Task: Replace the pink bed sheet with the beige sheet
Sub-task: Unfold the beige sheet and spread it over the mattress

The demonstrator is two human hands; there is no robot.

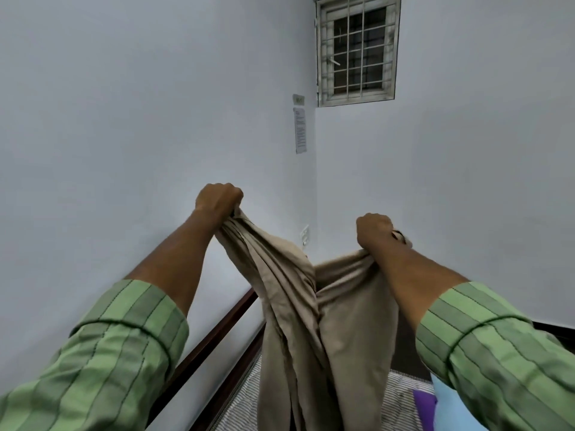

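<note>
Left sleeve (102, 353): you are wearing a green striped cuff, rolled back at the forearm and reaching in from the lower left.
Left hand (217, 199): you are clenching it around a bunched corner of the sheet, knuckles up, raised in front of the wall.
Frame (214, 340): a dark wooden rail is running along the left wall, below your left arm.
Sheet (311, 321): the beige cloth is hanging in long folds between your two hands, sagging in the middle and dropping down over the bed at the bottom edge of the view.
Mattress (245, 396): a grey striped surface is showing on either side of the hanging sheet.
Notice (300, 130): a printed paper is sticking to the left wall near the corner.
Window (357, 51): a barred window is sitting high on the far wall.
Right hand (375, 230): you are gripping the sheet's other gathered edge, fist closed, a little lower than the left.
Purple cloth (424, 405): it is lying beside a light blue one (448, 409), under your right arm.
</note>
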